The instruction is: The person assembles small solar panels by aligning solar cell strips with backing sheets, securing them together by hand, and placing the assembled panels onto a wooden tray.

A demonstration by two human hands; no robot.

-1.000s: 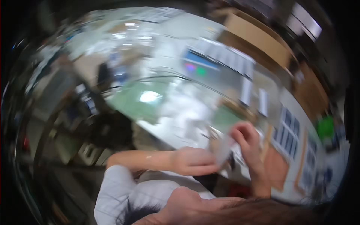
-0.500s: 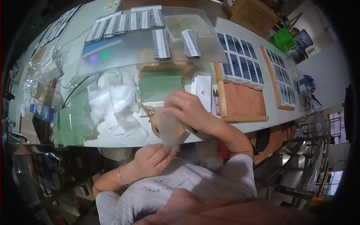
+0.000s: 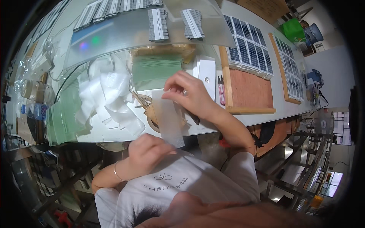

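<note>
A translucent, frosted plastic strip (image 3: 169,117) hangs in front of my chest at the table's near edge. My right hand (image 3: 188,93) pinches its upper end between thumb and fingers. Close by its lower end, my left hand (image 3: 148,152) is closed with the fingers curled, slightly blurred; whether it grips the strip or something thin is hidden. Behind the strip lie a roll of brown tape (image 3: 153,123) and a tan piece (image 3: 151,111). Crumpled white film strips (image 3: 104,91) are heaped to the left, and a stack of green sheets (image 3: 156,70) lies beyond my hands.
Pink-handled snips (image 3: 221,91) lie beside a wooden tray (image 3: 251,89) with small solar panels (image 3: 249,49). A frosted raised board (image 3: 118,38) carries bundles of grey-and-white strips (image 3: 157,24). More green sheets (image 3: 62,121) and a bottle (image 3: 36,111) sit at left.
The view has shifted, so the table's things sit higher in the picture. My left hand has moved slightly left from the strip's lower end, and the strip's lower corner now shows.
</note>
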